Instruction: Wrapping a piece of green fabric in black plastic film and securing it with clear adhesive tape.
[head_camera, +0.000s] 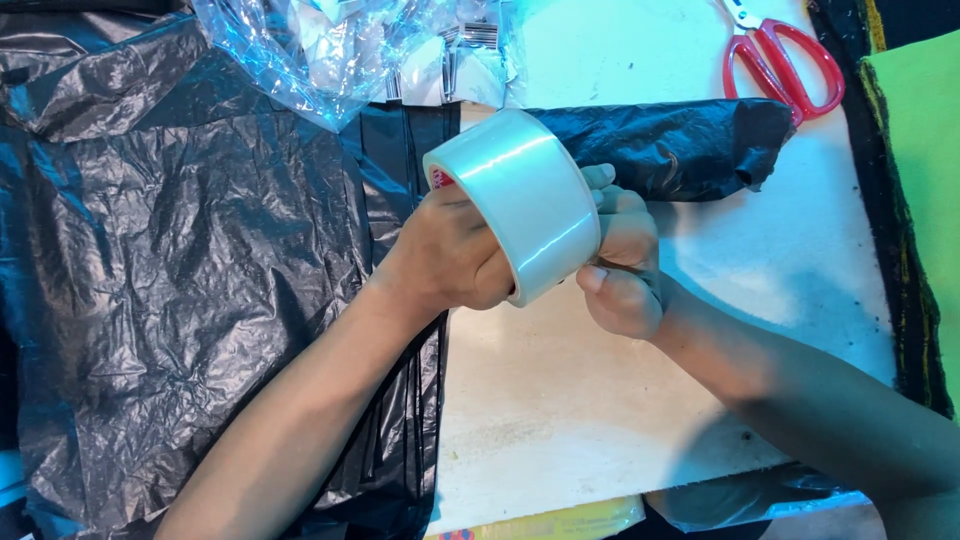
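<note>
My left hand (455, 255) grips the clear tape roll (520, 200) while my right hand (620, 270) pinches its edge — the strip could tear or fold onto itself.

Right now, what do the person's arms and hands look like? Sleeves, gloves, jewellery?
Both arms are bare from the frame edge to the wrist: no sleeves show. The left hand and right hand wear no gloves, and no rings, watch or wristbands are visible. Fingernails look short and unpainted where they show. The teal lighting tints everything.
</note>
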